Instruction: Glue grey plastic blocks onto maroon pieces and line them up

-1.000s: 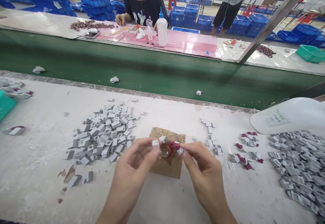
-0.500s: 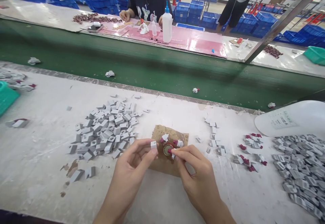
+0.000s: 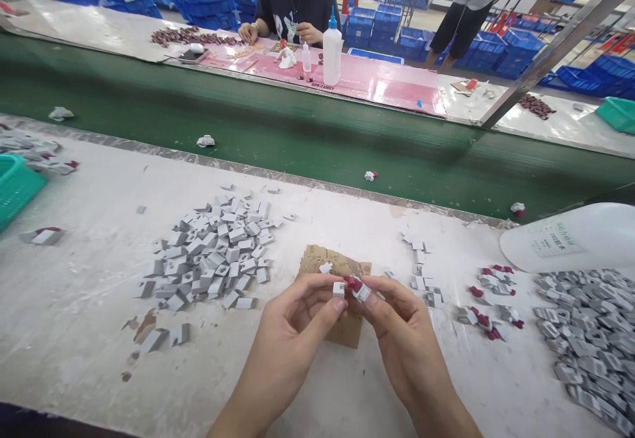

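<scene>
Between the thumb and fingers of my left hand (image 3: 302,325) is a small light-grey block (image 3: 338,289) with a notch in its face. My right hand (image 3: 404,322) pinches a small grey-and-dark-red piece (image 3: 359,288), its red end turned toward the grey block. The two parts are very close; whether they touch I cannot tell. Both hands are over a piece of brown cardboard (image 3: 350,333), which they partly cover. A small white piece (image 3: 325,268) lies on the cardboard behind my left fingers.
A heap of grey blocks (image 3: 213,246) lies to the left, another heap of grey parts (image 3: 590,339) far right. Grey-and-red pieces (image 3: 489,319) lie near a white container (image 3: 570,236). Beyond runs a green belt (image 3: 278,137) carrying small pieces. A co-worker (image 3: 297,1) sits opposite.
My right hand has lifted the grey-and-red piece off the cardboard and turned it toward my left hand. My left hand has moved right with its block. Pieces on the green belt have shifted left.
</scene>
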Tool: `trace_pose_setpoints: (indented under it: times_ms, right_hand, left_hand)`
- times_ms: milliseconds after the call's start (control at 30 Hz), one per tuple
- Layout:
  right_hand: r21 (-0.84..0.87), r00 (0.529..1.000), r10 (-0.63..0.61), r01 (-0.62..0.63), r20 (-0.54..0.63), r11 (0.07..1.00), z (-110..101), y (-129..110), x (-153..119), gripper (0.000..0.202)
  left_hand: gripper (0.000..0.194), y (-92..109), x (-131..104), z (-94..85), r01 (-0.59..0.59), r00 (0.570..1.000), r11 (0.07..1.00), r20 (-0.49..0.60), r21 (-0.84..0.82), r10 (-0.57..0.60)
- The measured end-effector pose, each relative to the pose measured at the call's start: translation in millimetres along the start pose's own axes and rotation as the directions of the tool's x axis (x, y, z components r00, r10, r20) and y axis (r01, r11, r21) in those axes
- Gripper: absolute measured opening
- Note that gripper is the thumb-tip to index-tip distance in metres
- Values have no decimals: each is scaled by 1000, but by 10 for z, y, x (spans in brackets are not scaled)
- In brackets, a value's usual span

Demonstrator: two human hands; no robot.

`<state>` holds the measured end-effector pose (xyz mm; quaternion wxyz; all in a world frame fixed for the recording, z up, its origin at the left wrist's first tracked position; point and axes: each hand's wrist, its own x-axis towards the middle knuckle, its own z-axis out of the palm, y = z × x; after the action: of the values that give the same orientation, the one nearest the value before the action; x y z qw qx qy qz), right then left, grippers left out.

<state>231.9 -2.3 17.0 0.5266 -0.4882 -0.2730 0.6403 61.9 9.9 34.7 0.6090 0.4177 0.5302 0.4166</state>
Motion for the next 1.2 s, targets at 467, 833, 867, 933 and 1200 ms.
trace_pose_setpoints:
  times_ms: [467,833,867,933,1200]
  right_hand:
    - [-212,987,-125,144,99,967,-39,-72,-22,18]
    - [-649,942,-180,327,284,687,60,-469,720,25]
    - [-723,935,-240,355,261,593,131,-531,955,31]
    - [-778,918,-327,371,224,507,308,-627,1461,42]
    - [-889,913,-385,282,133,360,658,-726,2346,23]
  left_hand:
    - [20,-12,31,-53,13,994,998,104,62,-19]
    - [17,349,532,-185,-173,981,883,157,436,115]
    - [17,406,704,-179,-178,984,838,74,516,163]
    - [17,504,1118,-164,-117,966,766,-108,632,237]
    - [34,481,2343,-20,10,947,625,-208,780,244]
